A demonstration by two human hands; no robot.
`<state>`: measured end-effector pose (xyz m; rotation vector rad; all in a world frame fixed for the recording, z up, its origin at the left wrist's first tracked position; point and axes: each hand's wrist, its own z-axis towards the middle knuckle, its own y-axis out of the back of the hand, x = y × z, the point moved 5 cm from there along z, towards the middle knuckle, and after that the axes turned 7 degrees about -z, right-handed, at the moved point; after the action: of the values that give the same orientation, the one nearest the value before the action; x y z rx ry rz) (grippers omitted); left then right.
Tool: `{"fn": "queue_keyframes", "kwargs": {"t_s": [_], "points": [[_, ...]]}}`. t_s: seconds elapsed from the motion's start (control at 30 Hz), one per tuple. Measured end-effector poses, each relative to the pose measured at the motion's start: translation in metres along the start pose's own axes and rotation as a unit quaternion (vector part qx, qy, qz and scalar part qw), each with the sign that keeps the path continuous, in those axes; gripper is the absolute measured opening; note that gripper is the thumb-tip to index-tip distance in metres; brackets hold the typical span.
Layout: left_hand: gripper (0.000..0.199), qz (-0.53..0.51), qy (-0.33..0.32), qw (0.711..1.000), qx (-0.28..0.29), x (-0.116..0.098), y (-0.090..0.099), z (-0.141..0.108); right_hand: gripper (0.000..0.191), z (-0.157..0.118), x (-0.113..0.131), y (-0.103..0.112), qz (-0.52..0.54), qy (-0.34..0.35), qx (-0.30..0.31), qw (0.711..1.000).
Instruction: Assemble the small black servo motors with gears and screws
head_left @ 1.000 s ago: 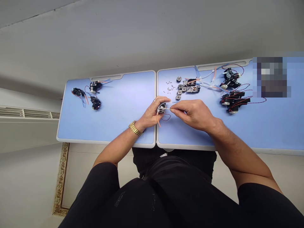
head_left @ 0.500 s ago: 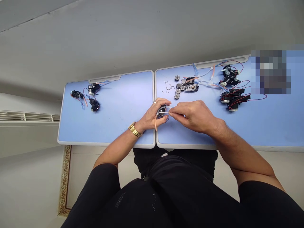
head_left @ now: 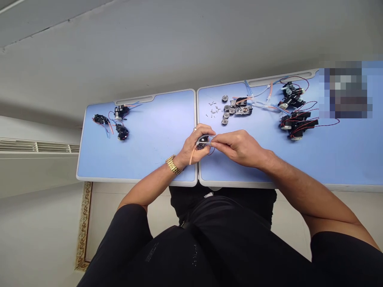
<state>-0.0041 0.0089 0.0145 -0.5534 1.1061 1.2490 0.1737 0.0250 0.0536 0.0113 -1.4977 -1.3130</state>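
My left hand is shut on a small black-and-silver motor unit, which trails an orange tube and a thin red wire. Its fingers hide most of the unit. My right hand pinches a thin metal rod whose tip is at the unit. Behind the hands lie several tiny metal screws, several round metal bearings and an open gearbox housing.
Two blue desks meet at a seam in front of me. Several wired black motor assemblies with blue tubing stand at the right, and others at the far left. A pixelated patch covers the far right.
The unit has turned in my left hand, and its orange tube now swings down to the left. My hands have drawn closer together, and the view has shifted slightly.
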Motion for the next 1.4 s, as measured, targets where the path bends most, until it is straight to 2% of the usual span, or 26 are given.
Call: {"fn": "queue_keyframes", "kwargs": {"t_s": [0.3, 0.47, 0.63, 0.77, 0.97, 1.4], "points": [[0.023, -0.033, 0.033, 0.998, -0.044, 0.004, 0.003, -0.003, 0.034, 0.003, -0.004, -0.01, 0.103, -0.036, -0.03, 0.994], [0.022, -0.031, 0.034, 0.999, -0.022, 0.004, 0.004, 0.0, 0.035, 0.005, -0.005, -0.006, 0.075, -0.04, -0.007, 0.996], [0.032, -0.037, 0.04, 0.998, 0.005, 0.005, 0.004, 0.003, 0.033, 0.004, -0.008, 0.004, -0.018, -0.028, 0.014, 0.999], [0.039, -0.038, 0.054, 0.998, 0.014, 0.006, 0.005, 0.003, 0.035, 0.002, -0.007, 0.004, -0.044, -0.013, 0.023, 0.999], [0.035, -0.014, 0.05, 0.998, 0.025, 0.007, 0.005, 0.002, 0.033, 0.002, -0.005, 0.0, -0.045, -0.006, 0.016, 0.999], [0.04, -0.073, 0.032, 0.995, 0.052, 0.003, 0.004, 0.002, 0.032, 0.004, -0.01, 0.0, 0.044, 0.021, 0.025, 0.999]]}}
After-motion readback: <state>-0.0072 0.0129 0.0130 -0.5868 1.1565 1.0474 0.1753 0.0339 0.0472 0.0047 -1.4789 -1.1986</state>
